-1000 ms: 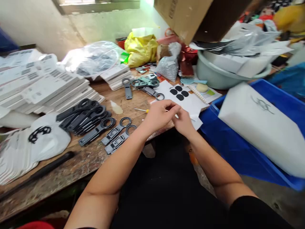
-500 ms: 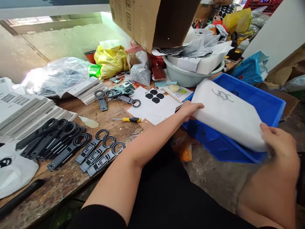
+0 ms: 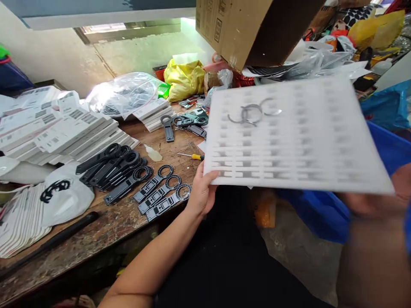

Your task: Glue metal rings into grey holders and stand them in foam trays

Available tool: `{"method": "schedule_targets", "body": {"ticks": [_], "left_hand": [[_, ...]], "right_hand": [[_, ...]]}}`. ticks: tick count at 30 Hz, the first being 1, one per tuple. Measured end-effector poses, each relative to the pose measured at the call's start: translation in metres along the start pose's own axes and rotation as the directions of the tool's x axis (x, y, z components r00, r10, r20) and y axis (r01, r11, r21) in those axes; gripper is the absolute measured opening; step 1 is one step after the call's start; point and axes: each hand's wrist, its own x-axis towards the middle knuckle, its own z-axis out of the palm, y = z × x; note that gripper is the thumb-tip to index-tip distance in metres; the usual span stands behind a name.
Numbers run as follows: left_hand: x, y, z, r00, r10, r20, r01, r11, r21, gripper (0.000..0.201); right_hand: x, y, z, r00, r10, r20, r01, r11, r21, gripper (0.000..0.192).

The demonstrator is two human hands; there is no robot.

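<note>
Lifted out of the blue bin (image 3: 390,147) since half a second ago, the white foam sheet (image 3: 295,137) now hangs above the tabletop (image 3: 96,226) edge. Left hand (image 3: 201,194) grip is clamped on its near corner; right hand (image 3: 369,203) is blurred beneath, grip impossible to tell. No writing reads clearly; a grey ring mark (image 3: 252,113) shows on it.

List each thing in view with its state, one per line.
Foam sheet: lifted, tilted, held at both ends.
Left hand: gripping the sheet's near corner.
Right hand: blurred, under the sheet's other end.
Cardboard box: tipped, open.
Black brackets: lying flat in a row.
Screwdriver: lying untouched.
</note>
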Motion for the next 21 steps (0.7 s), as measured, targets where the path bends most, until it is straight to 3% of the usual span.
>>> {"method": "schedule_targets", "body": {"ticks": [3, 5, 6, 9, 11, 13, 15, 16, 18, 20, 21], "left_hand": [[0.007, -0.024, 0.005, 0.996, 0.075, -0.043, -0.081, 0.984, -0.158, 0.078], [0.017, -0.042, 0.017, 0.995, 0.096, -0.036, -0.102, 0.966, -0.239, 0.091], [0.023, -0.049, 0.024, 0.995, 0.099, -0.018, -0.1, 0.962, -0.255, 0.093], [0.044, -0.059, 0.036, 0.997, 0.03, 0.078, -0.016, 0.985, -0.169, 0.082], [0.058, -0.054, 0.034, 0.979, -0.113, 0.169, 0.118, 0.993, -0.019, 0.068], [0.071, -0.041, 0.025, 0.94, -0.247, 0.235, 0.212, 0.964, 0.162, 0.052], [0.086, -0.023, 0.014, 0.942, -0.233, 0.241, 0.138, 0.925, 0.355, 0.035], [0.095, -0.013, 0.009, 0.961, -0.153, 0.229, 0.032, 0.888, 0.46, 0.027], [0.113, 0.009, 0.0, 0.969, 0.099, 0.227, -0.23, 0.702, 0.675, 0.024], [0.132, 0.029, -0.004, 0.906, 0.29, 0.308, -0.408, 0.408, 0.817, 0.035], [0.141, 0.036, -0.005, 0.872, 0.317, 0.374, -0.458, 0.257, 0.851, 0.042]], "right_hand": [[0.017, 0.013, 0.086, 0.986, -0.041, 0.163, -0.004, 0.965, 0.263, 0.085], [0.026, 0.026, 0.139, 0.956, -0.062, 0.286, -0.022, 0.958, 0.285, 0.069], [0.032, 0.032, 0.162, 0.953, -0.072, 0.293, -0.018, 0.956, 0.291, 0.058], [0.062, 0.04, 0.212, 0.988, -0.119, 0.097, 0.063, 0.89, 0.451, 0.062], [0.092, 0.042, 0.227, 0.985, -0.163, 0.058, 0.114, 0.865, 0.489, 0.062], [0.125, 0.046, 0.231, 0.973, -0.205, 0.105, 0.129, 0.862, 0.49, 0.059], [0.154, 0.054, 0.23, 0.963, -0.204, 0.175, 0.097, 0.87, 0.483, 0.056], [0.166, 0.06, 0.229, 0.96, -0.191, 0.205, 0.075, 0.881, 0.468, 0.055], [0.182, 0.07, 0.225, 0.953, -0.177, 0.245, 0.068, 0.916, 0.396, 0.054], [0.188, 0.078, 0.219, 0.921, -0.254, 0.295, 0.187, 0.953, 0.237, 0.055], [0.187, 0.079, 0.216, 0.892, -0.33, 0.31, 0.306, 0.944, 0.122, 0.058]]}}
